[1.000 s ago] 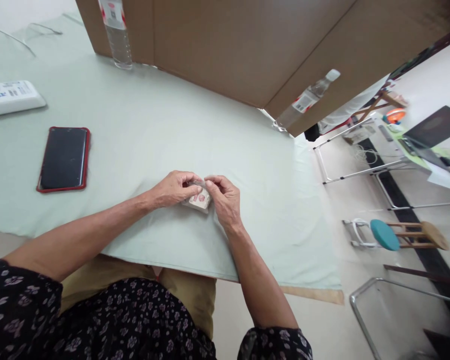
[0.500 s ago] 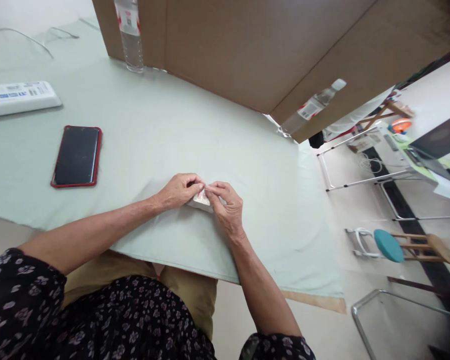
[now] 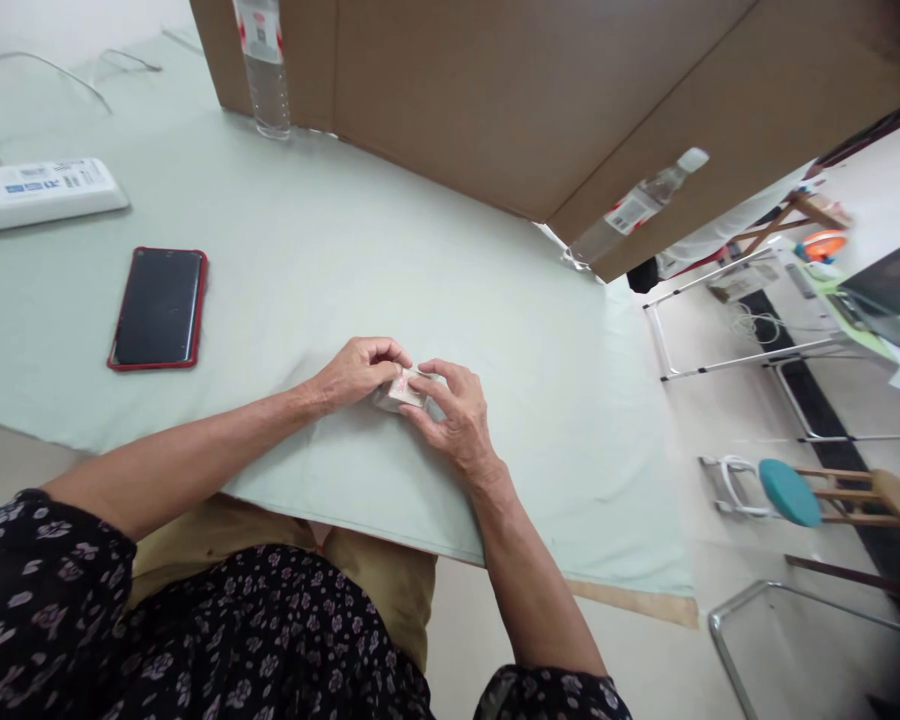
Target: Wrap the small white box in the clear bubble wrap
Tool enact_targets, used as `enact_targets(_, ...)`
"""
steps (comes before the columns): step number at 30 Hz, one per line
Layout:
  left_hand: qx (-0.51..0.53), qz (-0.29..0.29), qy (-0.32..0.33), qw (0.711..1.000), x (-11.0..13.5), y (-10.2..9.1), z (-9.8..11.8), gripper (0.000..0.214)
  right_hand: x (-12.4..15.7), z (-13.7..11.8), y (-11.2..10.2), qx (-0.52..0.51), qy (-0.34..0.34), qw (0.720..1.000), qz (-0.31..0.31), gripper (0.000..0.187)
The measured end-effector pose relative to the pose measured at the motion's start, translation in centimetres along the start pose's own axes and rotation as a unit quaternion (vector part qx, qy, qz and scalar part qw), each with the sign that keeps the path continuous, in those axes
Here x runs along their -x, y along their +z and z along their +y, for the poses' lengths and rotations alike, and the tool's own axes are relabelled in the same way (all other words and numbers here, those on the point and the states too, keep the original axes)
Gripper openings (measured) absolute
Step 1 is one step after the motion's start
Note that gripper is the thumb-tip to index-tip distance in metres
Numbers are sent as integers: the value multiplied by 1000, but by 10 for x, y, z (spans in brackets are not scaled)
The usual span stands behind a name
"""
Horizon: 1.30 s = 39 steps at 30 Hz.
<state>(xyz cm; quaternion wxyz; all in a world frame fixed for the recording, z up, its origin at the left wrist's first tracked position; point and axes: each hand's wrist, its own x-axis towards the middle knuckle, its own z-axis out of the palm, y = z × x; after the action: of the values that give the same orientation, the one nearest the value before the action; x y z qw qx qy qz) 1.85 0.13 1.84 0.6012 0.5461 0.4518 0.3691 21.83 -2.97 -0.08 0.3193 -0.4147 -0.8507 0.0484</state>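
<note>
A small pale block-like packet with pinkish-red marks [image 3: 405,390] is between my two hands, close over the cloth near the table's front edge. My left hand [image 3: 360,375] grips its left side, thumb and fingers closed on it. From the right, my right hand [image 3: 454,405] has its thumb at the near side and its fingers bent over the top and far side. Fingers cover part of the packet, so its exact kind cannot be made out.
On the pale green cloth [image 3: 330,260] lie a red-cased phone [image 3: 159,308] and a white device [image 3: 49,193]. Two water bottles [image 3: 267,85] [image 3: 637,208] stand against a brown cardboard panel [image 3: 457,100] at the back. A teal stool [image 3: 790,492] stands on the floor at right.
My right hand has shifted its grip: its fingers were pinched near my left fingertips and are now spread around the packet. The packet's top face has turned and shows more.
</note>
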Motion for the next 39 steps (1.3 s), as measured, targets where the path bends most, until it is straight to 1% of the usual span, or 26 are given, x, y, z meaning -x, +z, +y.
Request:
enact_targets(6,-13,-3,-4,1000,2,-2,4,24,2,3,2,-22,18,999,-29,28)
enact_targets(9,-21,-6,-3,1000,2,-2,4,25,3,4,4,-37,11,998,-47,27)
enact_targets(12,-37,-1,11,999,2,-2,4,25,3,4,5,-30,-5,999,-35,28)
enact_targets(17,-103,30,87,990,0,-3,3,28,-1,7,7,-9,-32,999,4,27)
enact_targets(20,-116,30,78,990,-3,-4,3,27,-2,9,10,-20,-27,999,7,26)
enact_targets(22,-111,22,67,991,-3,-4,4,28,-2,9,8,-31,-11,999,4,32)
enact_targets(24,-112,21,67,991,-3,-4,4,29,-1,8,3,-39,7,999,8,45)
enact_targets(26,-117,18,70,990,-2,-6,4,30,0,7,-3,-46,26,998,27,58)
enact_targets(28,-121,15,71,990,-2,-7,4,30,0,7,-7,-48,40,997,40,61)
enact_targets(30,-118,14,71,990,-3,-7,3,29,0,8,-6,-36,32,998,30,55)
enact_targets(33,-106,15,71,992,-5,-7,1,30,0,8,2,9,-1,1000,-1,31)
enact_targets(35,-101,12,68,992,-6,-7,-1,30,0,8,6,31,-23,999,4,22)
enact_targets(37,-96,9,65,993,-6,-8,-3,31,0,6,4,23,-31,999,27,28)
enact_targets(39,-93,16,69,993,-7,-10,-3,35,0,5,-2,-9,-17,998,57,39)
